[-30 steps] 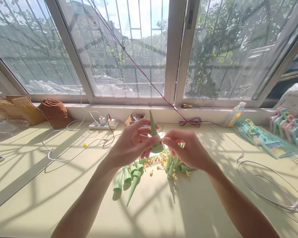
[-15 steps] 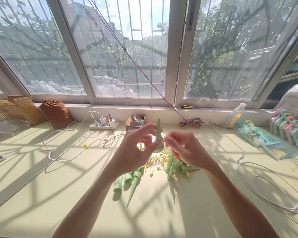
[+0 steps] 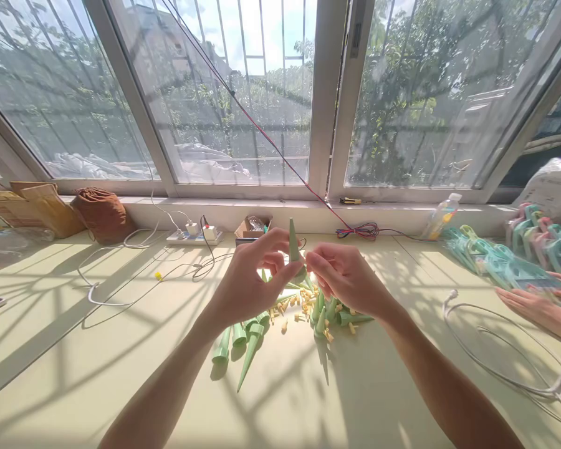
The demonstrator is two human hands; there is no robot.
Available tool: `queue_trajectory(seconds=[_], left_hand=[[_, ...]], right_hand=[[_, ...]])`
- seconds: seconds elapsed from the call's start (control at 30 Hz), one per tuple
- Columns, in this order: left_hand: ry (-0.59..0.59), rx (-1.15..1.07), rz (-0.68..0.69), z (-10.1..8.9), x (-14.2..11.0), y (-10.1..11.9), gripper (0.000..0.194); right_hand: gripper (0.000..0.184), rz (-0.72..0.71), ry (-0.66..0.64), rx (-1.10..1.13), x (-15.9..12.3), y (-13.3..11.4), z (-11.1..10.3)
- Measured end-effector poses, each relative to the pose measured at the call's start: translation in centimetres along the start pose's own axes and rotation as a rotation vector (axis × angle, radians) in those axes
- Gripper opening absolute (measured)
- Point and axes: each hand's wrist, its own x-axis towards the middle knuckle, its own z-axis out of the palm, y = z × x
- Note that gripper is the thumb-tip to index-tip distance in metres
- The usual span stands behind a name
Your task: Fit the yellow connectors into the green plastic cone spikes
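Green cone [image 3: 293, 242], pinched in my left hand [image 3: 255, 274], is best steadied upright beside my bunched right hand [image 3: 345, 274], contents indiscernible.

Your left hand [image 3: 257, 277] and right hand [image 3: 346, 277] are bare, as are your slim forearms [image 3: 171, 380], which taper smoothly toward the wrists [image 3: 387, 317].

Slim green cone [image 3: 293, 243], raised in midair, near upright, point up, base partly hidden, probably wider
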Motion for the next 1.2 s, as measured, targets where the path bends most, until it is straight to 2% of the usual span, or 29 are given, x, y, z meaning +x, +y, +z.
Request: queue_trajectory(seconds=[0.2,0.33,0.47,0.67,0.8,0.97,1.2], left_hand=[[-0.083,-0.337,-0.213,-0.8,0.4,-0.3,0.018],[-0.11,-0.446,-0.284,-0.9,0.6,-0.6,0.02],[-0.103,-0.455,-0.303,-0.8,0.7,-0.4,0.018],[-0.087,-0.365,-0.243,-0.4,0.4,0.0,0.024],[-0.047,-0.301,-0.188,0.0,0.1,0.2,0.025],[0.009,-0.094,-0.12,0.6,-0.3,0.3,0.02],[0.026,0.212,0.126,0.9,-0.6,0.4,0.019]], right_hand=[[0.025,-0.12,0.093,-0.097,-0.2,-0.1,0.1],[0.018,-0.206,0.109,-0.181,-0.2,0.0,-0.1],[0.013,-0.272,0.135,-0.236,-0.1,0.3,0.0],[0.024,-0.236,0.147,-0.207,0.0,0.5,0.0],[0.034,-0.133,0.134,-0.088,0.1,0.4,0.1],[0.045,-0.054,0.082,0.068,0.3,0.5,0.3],[0.048,-0.001,0.067,0.212,0.5,1.3,0.7]])
